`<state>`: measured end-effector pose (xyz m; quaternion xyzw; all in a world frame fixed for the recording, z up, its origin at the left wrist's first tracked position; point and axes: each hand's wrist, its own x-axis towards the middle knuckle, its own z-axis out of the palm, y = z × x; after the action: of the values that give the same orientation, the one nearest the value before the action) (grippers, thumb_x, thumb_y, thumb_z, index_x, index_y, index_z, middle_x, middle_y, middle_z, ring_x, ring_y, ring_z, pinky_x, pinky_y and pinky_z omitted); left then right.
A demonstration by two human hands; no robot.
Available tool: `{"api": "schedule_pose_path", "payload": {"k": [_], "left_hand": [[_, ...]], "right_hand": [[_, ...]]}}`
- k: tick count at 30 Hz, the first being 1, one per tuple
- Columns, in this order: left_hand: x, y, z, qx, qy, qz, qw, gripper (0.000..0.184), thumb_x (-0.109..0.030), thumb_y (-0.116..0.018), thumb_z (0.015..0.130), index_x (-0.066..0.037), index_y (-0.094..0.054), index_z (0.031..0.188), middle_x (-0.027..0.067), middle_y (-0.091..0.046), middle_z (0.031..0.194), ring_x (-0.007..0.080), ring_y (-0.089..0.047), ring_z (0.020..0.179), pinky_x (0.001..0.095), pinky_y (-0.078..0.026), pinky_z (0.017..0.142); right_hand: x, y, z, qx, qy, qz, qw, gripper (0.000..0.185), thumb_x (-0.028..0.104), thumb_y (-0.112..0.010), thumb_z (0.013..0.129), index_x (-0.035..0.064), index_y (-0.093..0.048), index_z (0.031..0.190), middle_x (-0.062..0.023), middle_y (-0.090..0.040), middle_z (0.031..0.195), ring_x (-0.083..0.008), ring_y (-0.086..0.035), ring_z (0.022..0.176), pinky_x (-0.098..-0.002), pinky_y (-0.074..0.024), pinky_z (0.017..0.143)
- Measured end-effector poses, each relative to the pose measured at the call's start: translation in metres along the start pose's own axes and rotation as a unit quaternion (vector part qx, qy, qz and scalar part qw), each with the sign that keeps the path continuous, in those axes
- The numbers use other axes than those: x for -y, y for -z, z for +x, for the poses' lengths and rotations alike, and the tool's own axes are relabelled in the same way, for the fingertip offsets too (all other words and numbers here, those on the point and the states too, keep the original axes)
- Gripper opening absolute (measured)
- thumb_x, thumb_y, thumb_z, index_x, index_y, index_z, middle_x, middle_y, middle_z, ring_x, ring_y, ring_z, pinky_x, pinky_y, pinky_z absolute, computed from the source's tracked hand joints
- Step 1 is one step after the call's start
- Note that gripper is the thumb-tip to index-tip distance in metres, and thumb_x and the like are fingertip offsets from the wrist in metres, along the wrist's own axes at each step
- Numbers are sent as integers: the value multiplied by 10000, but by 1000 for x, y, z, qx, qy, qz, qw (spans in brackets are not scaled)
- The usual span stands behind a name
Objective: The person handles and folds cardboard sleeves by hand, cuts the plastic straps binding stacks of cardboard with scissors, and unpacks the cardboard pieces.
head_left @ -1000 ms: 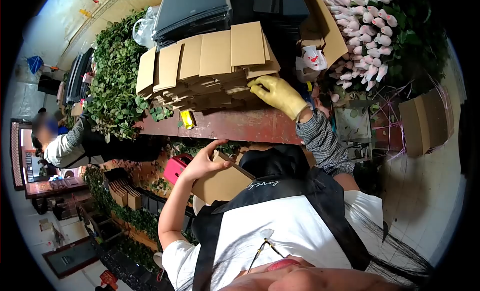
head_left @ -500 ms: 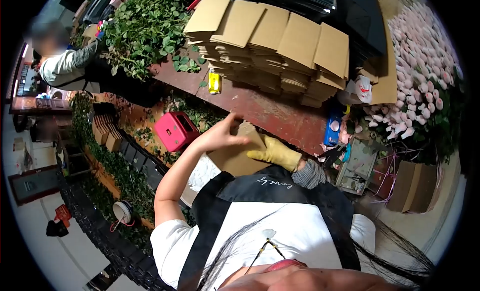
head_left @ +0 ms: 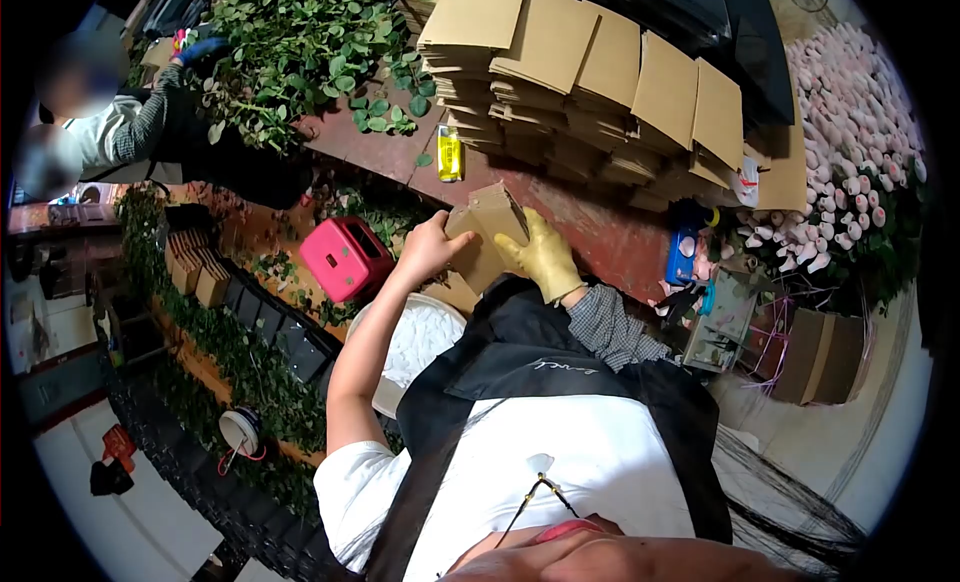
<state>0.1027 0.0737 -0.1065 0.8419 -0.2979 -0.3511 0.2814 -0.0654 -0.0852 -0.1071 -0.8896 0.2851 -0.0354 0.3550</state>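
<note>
Several folded brown cardboard sheets point(head_left: 490, 222) stand together in front of my apron, at the edge of the red table. My bare left hand point(head_left: 428, 250) closes on their left side, fingers behind and thumb across the front. On the right side, my right hand point(head_left: 545, 257), in a yellow glove, grips them with its thumb in front. Another flat cardboard piece point(head_left: 452, 294) shows lower down, by the black apron. Under my left forearm sits a round tub point(head_left: 415, 342) with white crumpled lining or contents that I cannot make out.
Tall cardboard stacks point(head_left: 600, 72) stand on the red table point(head_left: 370, 167), near a yellow packet point(head_left: 450, 154) and leafy stems point(head_left: 290, 62). A pink stool point(head_left: 345, 260) is at the left. Pale pink roses point(head_left: 850, 132) fill the right. A co-worker point(head_left: 140, 132) stands far left.
Both hands have moved onto the sides of the cardboard sheets, which now stand more upright and farther from my body. My left hand, formerly spread above them, has closed. The view has shifted slightly.
</note>
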Motion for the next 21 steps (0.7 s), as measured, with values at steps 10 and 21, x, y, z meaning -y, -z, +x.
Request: {"api": "schedule_pose_path", "payload": {"k": [10, 21], "left_hand": [[25, 16, 51, 359, -129, -203, 902, 586, -321, -813, 850, -5, -590, 1290, 54, -663, 1161, 137, -580, 1082, 312, -473, 956], [34, -8, 181, 45, -54, -20, 997, 877, -500, -940, 618, 35, -614, 1231, 135, -677, 930, 220, -661, 851, 342, -541, 758]], "right_hand": [[-33, 36, -28, 195, -134, 500, 833, 688, 501, -683, 937, 1, -521, 1381, -73, -647, 1236, -154, -600, 1116, -299, -491, 964], [-78, -64, 38, -15, -261, 279, 924, 990, 478, -763, 858, -70, -281, 1527, -291, -440, 1491, -377, -437, 1387, -377, -378, 1128]]}}
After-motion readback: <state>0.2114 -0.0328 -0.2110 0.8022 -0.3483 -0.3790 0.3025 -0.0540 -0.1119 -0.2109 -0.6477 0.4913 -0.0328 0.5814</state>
